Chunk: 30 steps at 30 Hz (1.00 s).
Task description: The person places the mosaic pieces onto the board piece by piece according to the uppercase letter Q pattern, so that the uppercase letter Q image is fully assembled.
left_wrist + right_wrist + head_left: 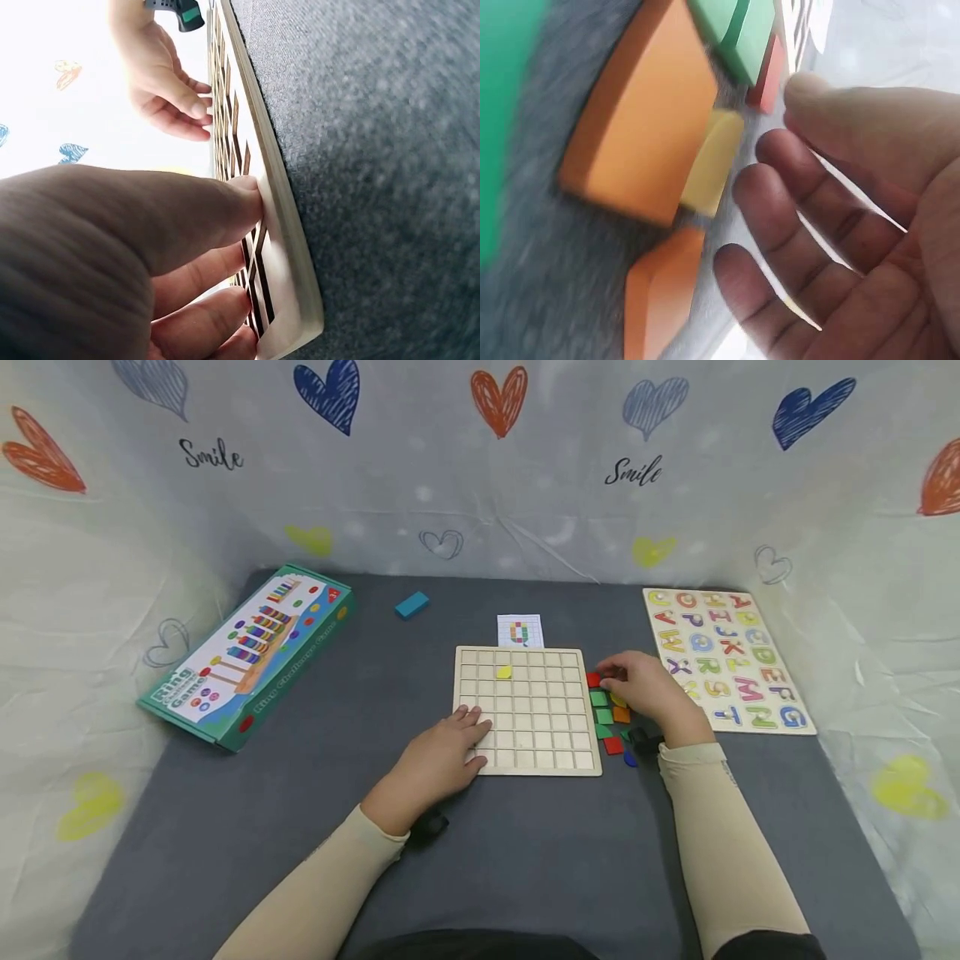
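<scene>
Nearby, a letter board [726,662] flanks loose tiles [603,717].

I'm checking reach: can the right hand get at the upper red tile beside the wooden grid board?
Probably yes: the right hand is close beside the upper red tile, and nothing visible stands between them.

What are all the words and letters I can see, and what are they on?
"Smile", twice, on the backdrop.
"R", "K", "D", "G" on the letter board; other letters too small for certainty.
Box: writing too blurred to read.
Card: too small to tell.
</scene>
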Available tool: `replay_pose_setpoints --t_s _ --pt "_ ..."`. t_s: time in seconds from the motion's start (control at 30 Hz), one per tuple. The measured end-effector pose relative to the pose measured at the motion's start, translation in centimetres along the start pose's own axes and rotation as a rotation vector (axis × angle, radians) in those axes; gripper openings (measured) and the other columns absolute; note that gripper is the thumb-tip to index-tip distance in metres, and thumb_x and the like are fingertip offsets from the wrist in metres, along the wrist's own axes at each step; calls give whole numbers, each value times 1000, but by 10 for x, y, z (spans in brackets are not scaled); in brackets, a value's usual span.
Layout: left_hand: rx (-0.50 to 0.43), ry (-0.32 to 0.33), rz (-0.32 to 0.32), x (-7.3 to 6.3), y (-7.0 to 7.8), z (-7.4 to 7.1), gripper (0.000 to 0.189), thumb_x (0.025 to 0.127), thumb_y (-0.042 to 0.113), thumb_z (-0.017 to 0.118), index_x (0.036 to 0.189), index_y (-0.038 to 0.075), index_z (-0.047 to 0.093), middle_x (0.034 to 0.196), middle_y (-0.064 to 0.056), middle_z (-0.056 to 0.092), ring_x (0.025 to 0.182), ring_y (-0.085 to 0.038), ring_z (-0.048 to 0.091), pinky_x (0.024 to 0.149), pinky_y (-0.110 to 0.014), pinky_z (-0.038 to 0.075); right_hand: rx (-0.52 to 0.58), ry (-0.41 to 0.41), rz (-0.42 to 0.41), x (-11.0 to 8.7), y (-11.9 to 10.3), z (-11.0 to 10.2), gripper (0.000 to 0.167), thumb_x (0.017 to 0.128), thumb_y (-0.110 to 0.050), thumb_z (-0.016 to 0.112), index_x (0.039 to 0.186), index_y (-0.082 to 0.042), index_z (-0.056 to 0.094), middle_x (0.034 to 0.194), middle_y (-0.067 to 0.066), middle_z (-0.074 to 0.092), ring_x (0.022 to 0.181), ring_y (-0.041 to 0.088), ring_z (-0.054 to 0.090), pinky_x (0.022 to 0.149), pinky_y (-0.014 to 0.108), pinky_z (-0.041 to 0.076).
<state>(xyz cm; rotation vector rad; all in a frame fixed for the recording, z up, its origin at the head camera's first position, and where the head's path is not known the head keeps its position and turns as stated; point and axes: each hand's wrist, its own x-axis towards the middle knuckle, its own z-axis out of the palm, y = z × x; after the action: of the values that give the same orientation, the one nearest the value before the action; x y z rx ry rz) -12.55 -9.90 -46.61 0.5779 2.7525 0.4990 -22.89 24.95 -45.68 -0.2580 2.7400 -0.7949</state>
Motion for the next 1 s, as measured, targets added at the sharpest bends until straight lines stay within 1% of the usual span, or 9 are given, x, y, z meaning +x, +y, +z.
replay_pose_setpoints --t_s 0.13,0.4,0.57,0.8,0.9,1.0 --pt "2 1 10 1 1 0 59 105 27 74 160 14 58 172 -10 45 164 -29 36 131 -50 37 -30 -10 -7 6 -2 1 35 109 -15 66 141 -1 70 134 24 69 119 39 64 103 58 55" --pt "5 15 29 2 1 1 59 105 27 74 160 14 58 172 -10 46 164 -29 36 131 -51 38 -54 7 -9 10 1 1 33 108 -15 69 138 -2 73 131 23 67 115 39 64 101 58 54" --pt "23 21 30 2 0 2 59 105 27 74 159 13 58 171 -11 47 164 -29 37 129 -52 40 -55 19 -7 10 -1 2 27 108 -16 69 131 -3 76 125 21 67 107 37 62 95 55 54" --pt "-10 17 32 -1 0 0 58 105 27 74 159 12 59 171 -11 47 163 -31 38 130 -53 39 -27 26 0 10 1 6 16 106 -16 72 119 -7 74 111 17 69 94 32 61 82 46 54" --pt "-15 12 27 -2 -1 0 58 105 26 74 159 12 58 171 -12 47 164 -31 38 130 -53 38 -12 31 6 9 3 7 13 107 -16 71 117 -9 72 108 16 70 92 32 62 81 45 54" --pt "-15 12 23 -2 -1 1 58 105 26 74 159 12 58 171 -12 47 164 -30 37 130 -53 38 -5 36 11 8 2 7 11 109 -15 68 118 -9 71 109 15 70 94 32 61 83 46 54"
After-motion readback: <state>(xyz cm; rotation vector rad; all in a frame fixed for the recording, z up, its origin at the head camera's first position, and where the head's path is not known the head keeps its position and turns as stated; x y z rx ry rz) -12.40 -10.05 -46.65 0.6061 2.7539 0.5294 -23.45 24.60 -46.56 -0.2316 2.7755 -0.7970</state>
